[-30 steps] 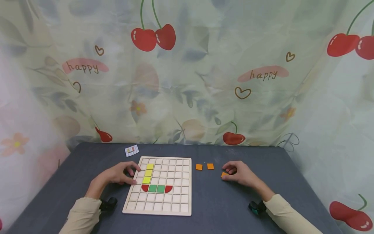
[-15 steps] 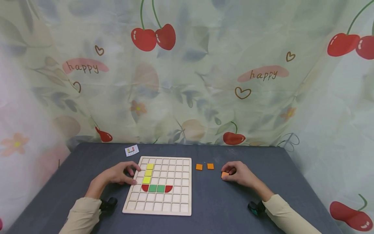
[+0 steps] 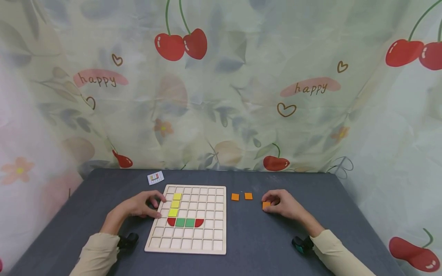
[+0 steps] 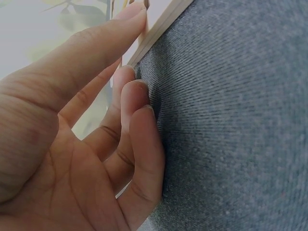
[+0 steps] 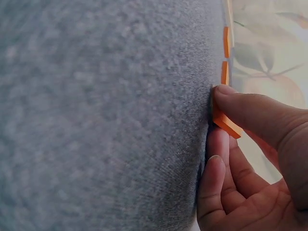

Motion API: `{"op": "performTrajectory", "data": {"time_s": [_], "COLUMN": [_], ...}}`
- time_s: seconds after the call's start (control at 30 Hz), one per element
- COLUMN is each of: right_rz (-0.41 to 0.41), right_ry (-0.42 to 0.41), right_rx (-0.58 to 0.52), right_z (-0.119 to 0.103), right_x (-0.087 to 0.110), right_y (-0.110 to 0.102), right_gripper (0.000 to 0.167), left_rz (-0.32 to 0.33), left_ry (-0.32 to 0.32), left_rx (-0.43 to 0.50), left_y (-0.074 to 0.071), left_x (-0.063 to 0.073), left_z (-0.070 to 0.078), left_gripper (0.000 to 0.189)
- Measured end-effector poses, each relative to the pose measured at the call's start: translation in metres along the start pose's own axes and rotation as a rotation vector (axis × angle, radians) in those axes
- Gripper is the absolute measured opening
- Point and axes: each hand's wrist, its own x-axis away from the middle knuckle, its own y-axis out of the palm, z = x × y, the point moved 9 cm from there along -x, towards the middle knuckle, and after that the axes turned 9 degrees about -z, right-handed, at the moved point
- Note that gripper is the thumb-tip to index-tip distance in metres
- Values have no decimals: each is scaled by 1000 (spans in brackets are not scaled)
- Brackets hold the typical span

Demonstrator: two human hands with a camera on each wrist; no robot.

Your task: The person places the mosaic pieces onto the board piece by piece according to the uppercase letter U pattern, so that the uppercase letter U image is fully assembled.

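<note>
A pale grid board [image 3: 206, 245] lies on the dark table, with yellow squares [image 3: 175, 204] in a column. Under them runs a row of two green squares [image 3: 185, 222] between two red rounded pieces [image 3: 199, 222]. At the board's left edge, my left hand [image 3: 143, 204] rests its thumb and index fingertip on the rim; in the left wrist view the other fingers [image 4: 147, 144] lie loosely bent beside it. My right hand [image 3: 284, 205] pinches an orange square tile [image 5: 226, 124] between thumb and fingers, low over the cloth to the board's right.
Two more orange tiles [image 3: 235, 197] lie flat between the board and my right hand. A small patterned card [image 3: 155, 177] sits behind the board at the upper left. A printed curtain [image 3: 221, 96] rises along the table's back edge.
The orange tile in my right fingers has shifted slightly and shows more of its face. My left hand and the board have stayed put.
</note>
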Motion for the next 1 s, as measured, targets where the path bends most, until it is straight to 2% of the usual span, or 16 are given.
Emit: {"op": "performTrajectory", "data": {"time_s": [0.37,0.63,1.0], "right_rz": [-7,8,-10], "right_ry": [-35,-13,-84], "right_rx": [-66,-131,-221], "right_z": [3,1,-18], "right_x": [1,4,-1], "right_y": [-1,-4,3], "right_gripper": [19,20,22], "left_rz": [-3,-2,-1], "left_ry": [32,23,13], "left_rx": [6,7,2], "left_y": [0,0,0], "left_x": [-1,-1,-1], "left_z": [1,0,0], "left_gripper": [46,46,47]}}
